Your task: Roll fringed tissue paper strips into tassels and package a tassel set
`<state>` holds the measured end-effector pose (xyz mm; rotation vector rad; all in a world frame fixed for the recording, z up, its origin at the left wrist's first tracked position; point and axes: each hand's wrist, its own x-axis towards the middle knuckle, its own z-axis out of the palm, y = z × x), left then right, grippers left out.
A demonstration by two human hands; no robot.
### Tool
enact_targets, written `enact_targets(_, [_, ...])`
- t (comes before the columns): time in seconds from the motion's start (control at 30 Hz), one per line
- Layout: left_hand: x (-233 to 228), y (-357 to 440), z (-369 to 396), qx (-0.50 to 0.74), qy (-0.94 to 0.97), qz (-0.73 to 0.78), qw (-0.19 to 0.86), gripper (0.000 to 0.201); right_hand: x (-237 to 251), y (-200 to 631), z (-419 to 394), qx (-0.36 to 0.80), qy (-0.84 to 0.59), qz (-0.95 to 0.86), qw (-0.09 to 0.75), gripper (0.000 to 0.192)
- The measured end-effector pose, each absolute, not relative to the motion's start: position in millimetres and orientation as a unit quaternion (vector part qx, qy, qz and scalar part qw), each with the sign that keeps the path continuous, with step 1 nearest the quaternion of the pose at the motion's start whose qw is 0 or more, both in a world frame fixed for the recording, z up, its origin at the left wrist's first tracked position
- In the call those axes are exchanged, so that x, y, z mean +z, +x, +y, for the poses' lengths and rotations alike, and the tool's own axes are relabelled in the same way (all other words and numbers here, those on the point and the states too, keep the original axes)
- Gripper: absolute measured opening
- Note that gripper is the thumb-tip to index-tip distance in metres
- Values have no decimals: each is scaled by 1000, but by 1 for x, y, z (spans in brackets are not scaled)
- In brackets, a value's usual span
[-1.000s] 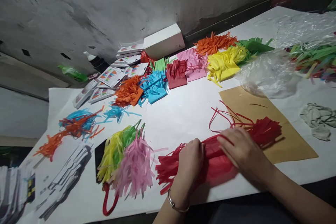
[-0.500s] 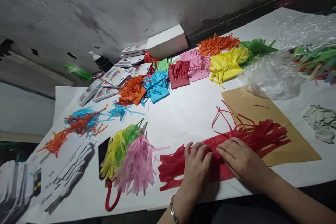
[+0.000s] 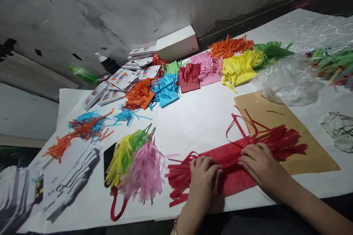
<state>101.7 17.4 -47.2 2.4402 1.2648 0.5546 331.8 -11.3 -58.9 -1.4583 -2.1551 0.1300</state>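
Observation:
A sheet of red fringed tissue paper [image 3: 235,183] lies across the front of the table, with cut strips fanning out at both ends and a plain band in the middle. My left hand [image 3: 204,176] is curled over the left part of the band, fingers bent onto the paper. Over the right part, my right hand [image 3: 260,163] presses with its fingers together on a narrow fold. What lies under the fingertips is hidden. Left of the hands rest a pink tassel [image 3: 146,170] and a yellow-and-green tassel [image 3: 121,161], on a dark flat object.
Folded fringed tissue bundles, such as a yellow one [image 3: 239,68] and a blue one [image 3: 165,91], line the back beside a white box [image 3: 178,42] and printed packs [image 3: 121,79]. Brown paper [image 3: 309,147] and clear plastic [image 3: 289,80] lie right. White card strips [image 3: 74,180] lie left.
Both hands have moved apart along the red tissue paper, the right one further right. More of the plain middle band shows between them. Strips at the left end have shifted and lifted.

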Motion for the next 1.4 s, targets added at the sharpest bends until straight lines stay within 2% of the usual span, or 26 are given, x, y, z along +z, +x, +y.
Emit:
enact_targets(0.23, [-36, 106, 28, 161, 818, 516, 197, 17, -53, 325, 1, 66, -592, -766, 243, 32])
enact_targets(0.33, [-40, 99, 28, 202, 830, 477, 204, 17, -54, 333, -3, 90, -567, -774, 268, 26])
enact_targets(0.47, [-53, 90, 24, 272, 867, 386, 160, 18, -64, 346, -12, 114, -487, -798, 337, 24])
enact_targets(0.6, [-64, 85, 18, 284, 884, 353, 116, 16, -69, 351, -18, 117, -463, -809, 342, 25])
enact_targets(0.73, [-55, 87, 18, 224, 864, 427, 143, 15, -62, 345, -16, 125, -511, -791, 314, 28])
enact_targets(0.87, [-40, 100, 25, 146, 835, 507, 153, 19, -57, 335, -8, 69, -588, -758, 273, 34])
enact_targets(1.03, [-32, 115, 32, 50, 818, 561, 116, 17, -56, 327, -1, 14, -647, -717, 258, 27])
enact_targets(1.13, [-32, 117, 35, 36, 821, 559, 111, 17, -56, 324, -2, 3, -606, -745, 278, 18])
enact_targets(1.23, [-33, 114, 35, 47, 822, 556, 114, 16, -60, 322, -6, 32, -492, -821, 290, 26])
enact_targets(1.3, [-36, 111, 32, 86, 824, 549, 110, 4, -63, 321, -8, 38, -464, -836, 291, 31])
enact_targets(1.4, [-41, 108, 27, 178, 853, 485, 69, 26, -64, 320, -9, 41, -466, -832, 298, 29])
